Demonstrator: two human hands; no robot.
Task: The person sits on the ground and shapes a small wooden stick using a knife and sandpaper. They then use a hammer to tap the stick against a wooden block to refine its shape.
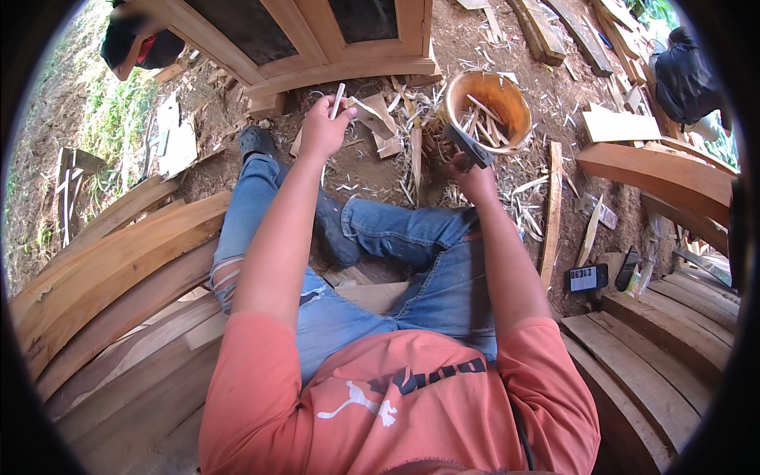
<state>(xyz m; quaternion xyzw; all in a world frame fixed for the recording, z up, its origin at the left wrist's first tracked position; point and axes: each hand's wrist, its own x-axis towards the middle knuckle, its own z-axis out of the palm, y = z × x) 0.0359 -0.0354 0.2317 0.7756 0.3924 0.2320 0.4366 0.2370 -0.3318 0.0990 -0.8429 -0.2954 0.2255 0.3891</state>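
Note:
My left hand [323, 131] is raised in front of the wooden frame, its fingers closed on a thin pale wooden stick [338, 100] that points up. My right hand [473, 177] is closed round a dark grey, bar-like tool [469, 146], whose exact kind I cannot make out. That tool overlaps the near left rim of a yellowish bucket [521, 111], and I cannot tell whether they touch. Several cut wooden sticks [481, 127] lie inside the bucket. Beyond my left hand stands a wooden panelled frame [317, 36] with dark panes.
Wood shavings [408, 154] and offcuts litter the ground. Curved planks [127, 253] are stacked at my left, and more boards [633, 360] lie at my right by a phone [587, 277]. Another person [142, 43] is at the far left; a dark bag-like shape [687, 79] is at the right.

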